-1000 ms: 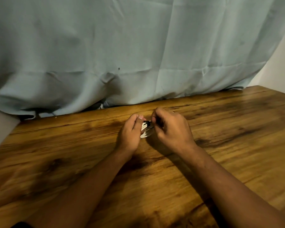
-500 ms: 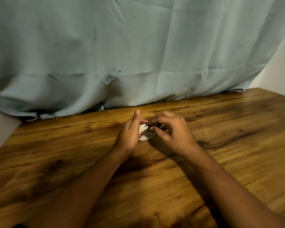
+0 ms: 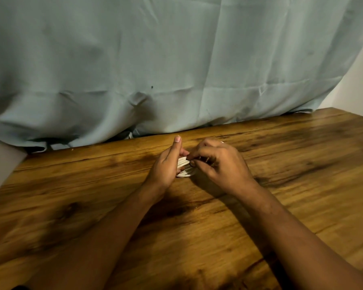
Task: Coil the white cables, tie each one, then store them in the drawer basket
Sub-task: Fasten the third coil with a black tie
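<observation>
Your coil (image 3: 183, 172) is wound and sits at the table (image 3: 302, 164), a little toward 12 o'clock from mid-view, caught between both hands. Your left hand (image 3: 167, 167), at the coil's 9 o'clock, grips it with the thumb, forefinger sticking up free. Your right hand (image 3: 219, 164), at 3 o'clock, pinches a thin dark tie (image 3: 192, 164) against the loops. Coiling looks done for this cable and tying seems midway. Storing is left; no basket or other cable shows, only the curtain (image 3: 176, 59) at 12 o'clock
</observation>
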Demonstrator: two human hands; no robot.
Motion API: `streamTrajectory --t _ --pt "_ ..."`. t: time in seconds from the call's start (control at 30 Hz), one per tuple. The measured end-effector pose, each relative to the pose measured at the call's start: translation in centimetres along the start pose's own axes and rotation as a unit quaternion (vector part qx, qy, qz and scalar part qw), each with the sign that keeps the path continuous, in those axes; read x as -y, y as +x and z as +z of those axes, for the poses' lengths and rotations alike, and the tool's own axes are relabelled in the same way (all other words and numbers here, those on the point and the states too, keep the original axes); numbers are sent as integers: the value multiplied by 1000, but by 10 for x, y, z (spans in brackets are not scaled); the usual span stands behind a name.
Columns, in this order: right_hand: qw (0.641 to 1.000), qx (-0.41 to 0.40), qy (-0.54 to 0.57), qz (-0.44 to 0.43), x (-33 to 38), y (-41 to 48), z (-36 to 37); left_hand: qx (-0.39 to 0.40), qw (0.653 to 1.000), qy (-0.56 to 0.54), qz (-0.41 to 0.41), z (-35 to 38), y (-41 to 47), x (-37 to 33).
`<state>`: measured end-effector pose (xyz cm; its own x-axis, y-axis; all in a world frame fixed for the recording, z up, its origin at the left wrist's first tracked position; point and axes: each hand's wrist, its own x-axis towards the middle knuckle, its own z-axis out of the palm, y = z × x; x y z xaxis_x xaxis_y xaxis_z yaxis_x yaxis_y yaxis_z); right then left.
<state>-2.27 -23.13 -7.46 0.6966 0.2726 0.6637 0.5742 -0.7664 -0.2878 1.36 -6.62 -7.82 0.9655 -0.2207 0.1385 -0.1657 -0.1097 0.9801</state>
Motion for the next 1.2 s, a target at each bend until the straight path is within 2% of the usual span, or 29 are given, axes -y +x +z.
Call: streamTrajectory --t 0.37,0.63,0.73,0.9,1.2 --pt "998 18 -66 -17 5 0 -3 -12 999 33 24 0 -6 -3" --pt "998 35 -49 -5 4 0 -2 -15 997 72 32 0 -4 0" --pt "1000 18 7 24 0 0 1 -16 997 72 26 0 -4 -1" --pt "992 -22 102 66 -5 -1 1 -26 1000 -9 -8 4 -4 -4" --pt "997 -19 38 72 -9 -1 -3 -5 999 -40 -28 5 -8 -9"
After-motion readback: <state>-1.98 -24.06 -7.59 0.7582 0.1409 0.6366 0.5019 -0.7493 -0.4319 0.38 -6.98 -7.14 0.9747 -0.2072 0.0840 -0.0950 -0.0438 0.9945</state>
